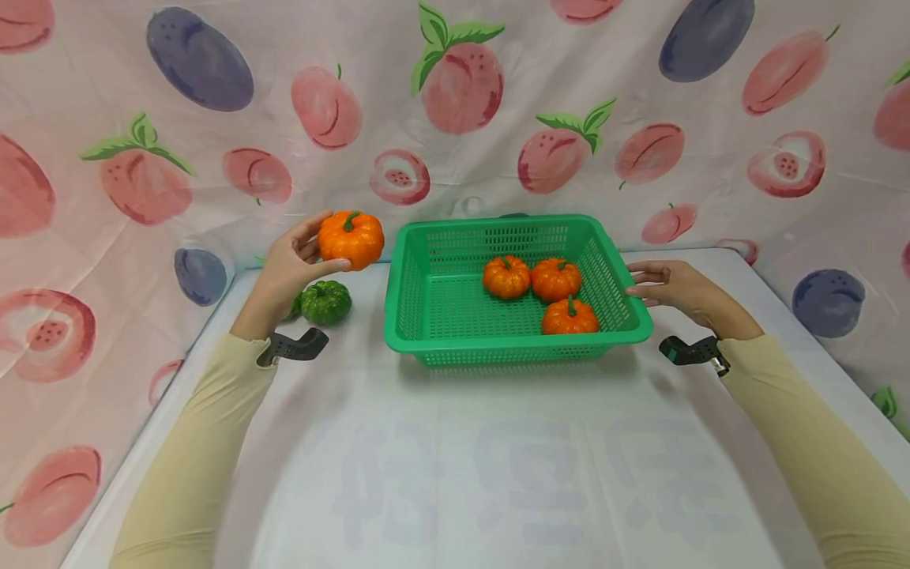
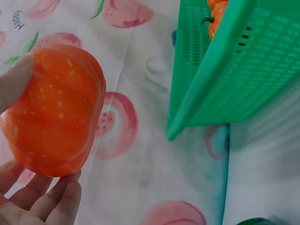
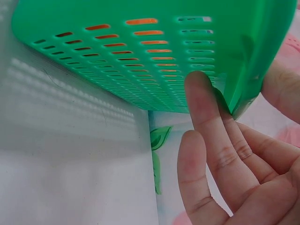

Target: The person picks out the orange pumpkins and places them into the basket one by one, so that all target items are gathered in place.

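My left hand (image 1: 280, 273) holds a small orange pumpkin (image 1: 361, 245) with a green stem, raised left of the green basket (image 1: 498, 346). In the left wrist view, the thumb lies on one side of this pumpkin (image 2: 58, 112) and the fingers on the other. At the basket's right end, my right hand (image 1: 682, 292) grips the rim. The right wrist view has the thumb (image 3: 281, 91) over the rim and fingers below it, against the slotted wall. Inside the basket sit three more orange pumpkins, one at the back (image 1: 506, 278), one beside it (image 1: 556, 280) and one nearer the front (image 1: 569, 318).
A green pumpkin (image 1: 326, 303) stands on the white table (image 1: 455, 442), below and behind the left hand. Another green piece shows partly beside it, mostly hidden by the wrist. Behind the table hangs a fruit-printed cloth (image 1: 284, 103).
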Action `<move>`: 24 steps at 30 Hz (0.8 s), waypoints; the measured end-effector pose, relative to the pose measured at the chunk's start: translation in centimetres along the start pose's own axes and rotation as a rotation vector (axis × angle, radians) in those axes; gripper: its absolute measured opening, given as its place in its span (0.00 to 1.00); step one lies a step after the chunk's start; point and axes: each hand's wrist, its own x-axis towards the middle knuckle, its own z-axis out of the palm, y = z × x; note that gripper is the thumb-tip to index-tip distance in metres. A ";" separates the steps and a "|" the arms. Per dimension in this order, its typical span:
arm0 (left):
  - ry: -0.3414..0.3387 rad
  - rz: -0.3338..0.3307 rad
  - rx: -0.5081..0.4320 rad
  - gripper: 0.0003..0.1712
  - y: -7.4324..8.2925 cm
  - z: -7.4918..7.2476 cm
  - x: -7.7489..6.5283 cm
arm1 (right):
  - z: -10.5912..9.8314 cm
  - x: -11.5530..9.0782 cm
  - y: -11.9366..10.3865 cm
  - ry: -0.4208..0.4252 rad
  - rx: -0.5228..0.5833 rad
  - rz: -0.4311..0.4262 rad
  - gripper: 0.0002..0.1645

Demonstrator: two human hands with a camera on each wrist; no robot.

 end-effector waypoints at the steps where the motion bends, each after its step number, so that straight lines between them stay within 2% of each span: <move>1: -0.010 0.005 -0.004 0.46 0.1 0.1 0.1 | 0.0 0.0 0.0 0.000 -0.002 -0.001 0.43; 9: -0.088 0.042 0.000 0.44 0.9 1.3 1.3 | 0.0 -0.1 -0.1 0.001 -0.001 -0.005 0.43; 24: -0.182 0.080 0.009 0.44 1.8 4.0 3.3 | 0.0 -0.1 -0.1 0.000 -0.002 -0.007 0.43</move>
